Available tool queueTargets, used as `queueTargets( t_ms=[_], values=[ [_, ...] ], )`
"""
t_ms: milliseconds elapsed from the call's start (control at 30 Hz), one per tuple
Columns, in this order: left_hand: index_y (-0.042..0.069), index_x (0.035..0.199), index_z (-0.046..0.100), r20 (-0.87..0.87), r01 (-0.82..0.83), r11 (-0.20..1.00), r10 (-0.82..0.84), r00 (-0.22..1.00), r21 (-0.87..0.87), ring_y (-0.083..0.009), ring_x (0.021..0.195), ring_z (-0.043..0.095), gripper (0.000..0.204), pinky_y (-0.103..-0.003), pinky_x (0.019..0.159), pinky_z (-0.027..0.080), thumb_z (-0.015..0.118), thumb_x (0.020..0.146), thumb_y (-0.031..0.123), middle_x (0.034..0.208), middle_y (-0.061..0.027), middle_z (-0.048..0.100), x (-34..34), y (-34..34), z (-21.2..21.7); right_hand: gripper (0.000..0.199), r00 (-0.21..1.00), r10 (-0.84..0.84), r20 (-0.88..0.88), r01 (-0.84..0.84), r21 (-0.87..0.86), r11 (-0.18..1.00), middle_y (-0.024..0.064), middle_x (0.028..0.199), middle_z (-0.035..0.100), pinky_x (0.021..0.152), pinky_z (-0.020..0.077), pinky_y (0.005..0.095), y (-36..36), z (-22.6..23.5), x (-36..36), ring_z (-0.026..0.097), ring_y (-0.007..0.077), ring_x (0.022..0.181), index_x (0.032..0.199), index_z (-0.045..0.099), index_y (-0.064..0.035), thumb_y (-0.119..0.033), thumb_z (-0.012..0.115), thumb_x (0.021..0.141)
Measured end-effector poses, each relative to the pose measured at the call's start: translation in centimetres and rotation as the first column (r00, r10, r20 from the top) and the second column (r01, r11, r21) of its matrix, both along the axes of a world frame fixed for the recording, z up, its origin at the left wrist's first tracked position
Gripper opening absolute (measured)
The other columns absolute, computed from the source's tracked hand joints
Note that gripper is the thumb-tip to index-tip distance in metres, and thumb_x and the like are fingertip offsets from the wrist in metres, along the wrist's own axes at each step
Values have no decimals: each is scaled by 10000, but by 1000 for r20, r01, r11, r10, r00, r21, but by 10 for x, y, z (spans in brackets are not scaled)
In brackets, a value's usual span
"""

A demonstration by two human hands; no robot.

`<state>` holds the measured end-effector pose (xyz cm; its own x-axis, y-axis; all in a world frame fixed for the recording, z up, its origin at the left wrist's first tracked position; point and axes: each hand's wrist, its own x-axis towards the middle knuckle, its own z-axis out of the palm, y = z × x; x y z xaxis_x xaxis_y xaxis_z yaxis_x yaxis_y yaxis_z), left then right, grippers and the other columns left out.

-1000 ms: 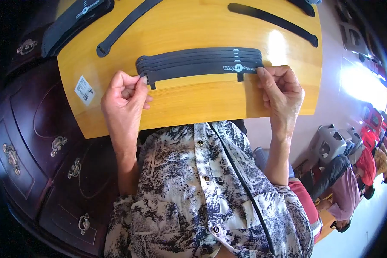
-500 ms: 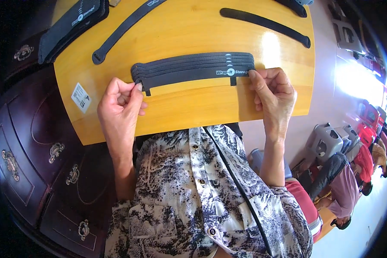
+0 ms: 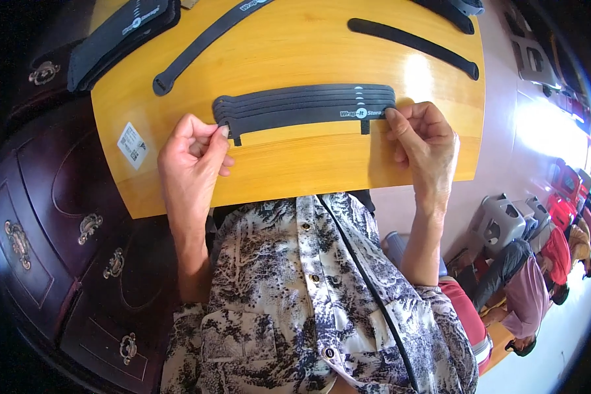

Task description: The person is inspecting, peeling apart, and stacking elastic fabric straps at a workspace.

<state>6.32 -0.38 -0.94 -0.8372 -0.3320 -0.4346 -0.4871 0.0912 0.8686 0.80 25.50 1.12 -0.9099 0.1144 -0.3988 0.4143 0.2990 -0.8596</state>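
Note:
A fanned stack of several black storage straps (image 3: 295, 110) lies across the middle of the yellow tabletop (image 3: 295, 171), white print near its right end. My left hand (image 3: 194, 157) is closed in a pinch, thumb and forefinger on the stack's near left corner. At the opposite end my right hand (image 3: 428, 141) pinches the right corner, its other fingers curled in. Two short dark tabs stick out below the stack's near edge, one close to each end. How many layers each pinch takes in is hidden by the fingers.
Beyond the stack lie a single black strap (image 3: 207, 46) at left and another strap (image 3: 414, 46) at right. A pile of dark straps (image 3: 121, 46) sits at the far left corner. Dark drawers (image 3: 39, 217) flank the table; grey stools (image 3: 499, 220) and seated people are at right.
The whole view has shifted slightly, with the table and both hands appearing a little further right. Both hands keep their pinch on the stack's ends, and the straps lie much the same.

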Motion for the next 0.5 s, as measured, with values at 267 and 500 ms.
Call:
queueTargets(
  t_ms=[267,500],
  values=[
    [16,826,508,106,115,987,-127,986,110,-100,488,556,135,-203,429,437,618,867,82,638,-57,572,-13,-21,-1,237,970,201,140,-207,27,978,0,548,538,367,283,192,15,-3,-32,447,43,433,777,513,-93,-161,740,791],
    [30,893,525,110,159,974,-178,978,164,-106,507,583,156,-195,442,447,623,878,151,660,-52,588,-15,-25,-15,263,895,393,211,-428,160,889,-16,529,515,392,303,186,22,-11,-55,434,39,440,705,526,-85,-203,748,784]
  ],
)
